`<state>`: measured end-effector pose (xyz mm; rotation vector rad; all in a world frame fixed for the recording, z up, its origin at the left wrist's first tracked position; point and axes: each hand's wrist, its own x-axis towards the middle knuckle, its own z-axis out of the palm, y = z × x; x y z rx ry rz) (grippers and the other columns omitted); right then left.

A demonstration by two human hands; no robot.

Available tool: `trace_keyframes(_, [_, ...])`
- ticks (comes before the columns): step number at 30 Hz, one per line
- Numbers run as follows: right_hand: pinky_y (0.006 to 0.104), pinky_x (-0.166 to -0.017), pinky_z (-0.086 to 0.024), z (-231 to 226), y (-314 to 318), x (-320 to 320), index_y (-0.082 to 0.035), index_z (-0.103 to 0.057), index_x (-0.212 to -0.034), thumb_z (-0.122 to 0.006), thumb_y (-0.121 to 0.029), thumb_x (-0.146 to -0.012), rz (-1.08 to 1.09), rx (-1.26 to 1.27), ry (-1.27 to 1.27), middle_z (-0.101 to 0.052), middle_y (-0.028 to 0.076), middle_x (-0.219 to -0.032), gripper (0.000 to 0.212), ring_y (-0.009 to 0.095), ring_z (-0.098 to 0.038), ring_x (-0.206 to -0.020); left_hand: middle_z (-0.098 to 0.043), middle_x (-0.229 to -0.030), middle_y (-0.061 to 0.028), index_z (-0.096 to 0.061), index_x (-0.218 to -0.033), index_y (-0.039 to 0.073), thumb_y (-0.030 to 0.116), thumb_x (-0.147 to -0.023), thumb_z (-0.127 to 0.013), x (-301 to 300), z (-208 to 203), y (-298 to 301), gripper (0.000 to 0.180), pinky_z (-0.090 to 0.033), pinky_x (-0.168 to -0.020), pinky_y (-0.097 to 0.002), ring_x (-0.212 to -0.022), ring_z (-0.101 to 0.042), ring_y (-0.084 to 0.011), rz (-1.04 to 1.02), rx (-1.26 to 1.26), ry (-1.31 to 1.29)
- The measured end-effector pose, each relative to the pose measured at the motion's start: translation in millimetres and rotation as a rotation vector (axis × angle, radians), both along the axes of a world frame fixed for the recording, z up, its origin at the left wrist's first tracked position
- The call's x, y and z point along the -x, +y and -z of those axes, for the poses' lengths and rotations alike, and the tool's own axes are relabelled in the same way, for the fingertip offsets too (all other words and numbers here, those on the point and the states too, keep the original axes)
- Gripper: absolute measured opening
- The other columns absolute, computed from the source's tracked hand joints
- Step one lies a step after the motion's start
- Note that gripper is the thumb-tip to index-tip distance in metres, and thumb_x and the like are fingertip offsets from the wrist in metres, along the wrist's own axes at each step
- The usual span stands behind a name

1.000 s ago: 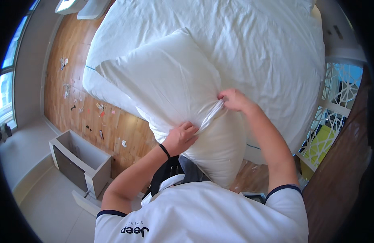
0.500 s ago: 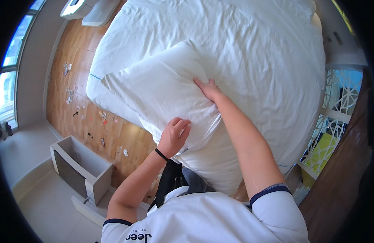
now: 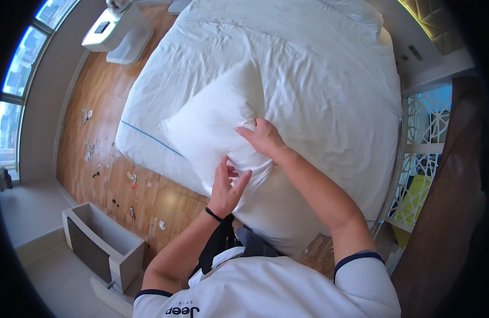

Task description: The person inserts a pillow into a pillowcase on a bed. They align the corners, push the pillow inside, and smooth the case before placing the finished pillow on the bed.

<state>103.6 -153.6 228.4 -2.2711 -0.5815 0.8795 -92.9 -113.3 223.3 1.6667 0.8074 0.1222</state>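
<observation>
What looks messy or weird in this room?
Little bits of litter are scattered over the wooden floor left of the bed. They look odd because loose scraps don't usually belong there. The white pillow is just wrinkled; no tear shows.

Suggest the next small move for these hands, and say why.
Probably smooth the white pillow with the right hand, since it looks creased near that hand, while the left hand, also at the pillow, could steady it.

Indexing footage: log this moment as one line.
Left hand: open, at white fabric pillow | Right hand: on pillow's right edge | Under pillow's far end: white-sheeted bed
</observation>
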Motion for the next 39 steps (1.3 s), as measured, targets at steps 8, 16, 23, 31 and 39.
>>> trace_keyframes(8, [0.0514, -0.074, -0.051, 12.0, -9.3, 102.8, -0.002, -0.049, -0.113, -0.068, -0.023, -0.083, -0.120, -0.150, -0.343, -0.065, 0.023, -0.099, 0.041, 0.044, -0.064, -0.086, -0.050, -0.132, 0.0010, -0.039, -0.145, 0.012, 0.044, -0.099, -0.054, 7.7, 35.7, 21.1, 0.058, -0.043, -0.092, -0.0323, -0.118, -0.048, -0.0119, -0.223, 0.805, -0.205])
trace_keyframes(16, [0.0442, -0.075, -0.055, 46.0, 0.5, 144.7, -0.005, -0.063, -0.093, -0.052, -0.009, -0.087, -0.724, -0.029, -0.264, -0.065, 0.016, -0.092, 0.013, 0.036, -0.065, -0.089, -0.058, -0.100, -0.0117, -0.055, -0.116, -0.006, 0.053, -0.086, -0.067, 45.8, 106.6, 64.7, 0.067, -0.047, -0.074, -0.0355, -0.087, -0.057, -0.0217, -0.561, 0.619, 0.125])
trace_keyframes(23, [0.0434, -0.088, -0.049, 64.5, 20.5, 46.9, -0.007, -0.062, -0.100, -0.055, -0.006, -0.083, -0.680, 0.015, -0.723, -0.059, 0.012, -0.104, 0.019, 0.031, -0.057, -0.106, -0.058, -0.114, -0.0156, -0.052, -0.121, -0.012, 0.053, -0.086, -0.068, 75.7, 124.1, 51.0, 0.076, -0.044, -0.091, -0.0339, -0.104, -0.054, -0.0220, -0.659, 0.572, 0.179])
trace_keyframes(31, [0.0422, -0.091, -0.046, 91.4, -7.3, 38.2, -0.010, -0.062, -0.096, -0.070, -0.017, -0.072, -0.816, -0.193, -0.556, -0.057, 0.010, -0.106, 0.026, 0.028, -0.054, -0.111, -0.057, -0.121, -0.0200, -0.051, -0.122, -0.016, 0.059, -0.085, -0.066, 70.6, 122.6, 46.9, 0.085, -0.042, -0.095, -0.0332, -0.109, -0.054, -0.0234, -0.661, 0.477, 0.237])
trace_keyframes(39, [0.0394, -0.086, -0.045, 37.9, -80.7, 86.7, -0.005, -0.057, -0.090, -0.070, -0.013, -0.069, -0.939, -0.236, -0.479, -0.055, 0.012, -0.093, 0.026, 0.030, -0.055, -0.092, -0.055, -0.126, -0.0246, -0.046, -0.128, -0.015, 0.045, -0.092, -0.063, 80.7, 127.4, 33.4, 0.071, -0.040, -0.101, -0.0364, -0.117, -0.053, -0.0295, -0.821, 0.420, 0.233])
